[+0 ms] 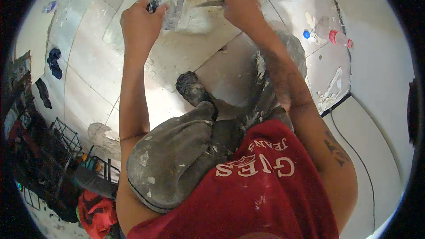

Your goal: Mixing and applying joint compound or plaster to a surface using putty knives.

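Flat greyish scraper over there is in the person's left hand, curled tight on its dark side; just right of the scraper, right hand fists a thin blade pointing at it.

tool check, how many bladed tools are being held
2: a wide flat scraper in the left hand and a narrow-bladed tool in the right hand. Both are partly covered.
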A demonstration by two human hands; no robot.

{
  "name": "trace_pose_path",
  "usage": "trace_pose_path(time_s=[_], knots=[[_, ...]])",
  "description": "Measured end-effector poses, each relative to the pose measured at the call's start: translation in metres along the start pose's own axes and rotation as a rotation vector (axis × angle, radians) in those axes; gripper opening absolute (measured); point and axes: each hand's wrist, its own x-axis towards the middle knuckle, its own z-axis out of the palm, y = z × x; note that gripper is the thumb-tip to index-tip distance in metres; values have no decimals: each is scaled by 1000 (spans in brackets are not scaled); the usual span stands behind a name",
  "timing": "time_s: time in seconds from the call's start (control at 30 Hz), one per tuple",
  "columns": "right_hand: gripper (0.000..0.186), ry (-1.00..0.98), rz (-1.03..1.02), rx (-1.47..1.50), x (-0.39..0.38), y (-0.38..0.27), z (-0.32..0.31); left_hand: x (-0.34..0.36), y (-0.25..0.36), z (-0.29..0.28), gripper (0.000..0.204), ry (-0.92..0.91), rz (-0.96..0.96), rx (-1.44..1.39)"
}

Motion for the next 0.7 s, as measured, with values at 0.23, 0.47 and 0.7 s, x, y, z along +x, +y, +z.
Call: trace_pose_path(time_s=[0.23, 0.47, 0.7], knots=[[17, 406, -381, 144, -2, -5, 39, -4, 18, -3, 29, -15, 102, 73], [18, 363, -534, 291, -5, -18, 39, 1, 4, 44, 28, -71, 209, 47], [18, 380, -509, 337, -5, -17, 14, 23, -24, 56, 18, 51, 237, 26]])
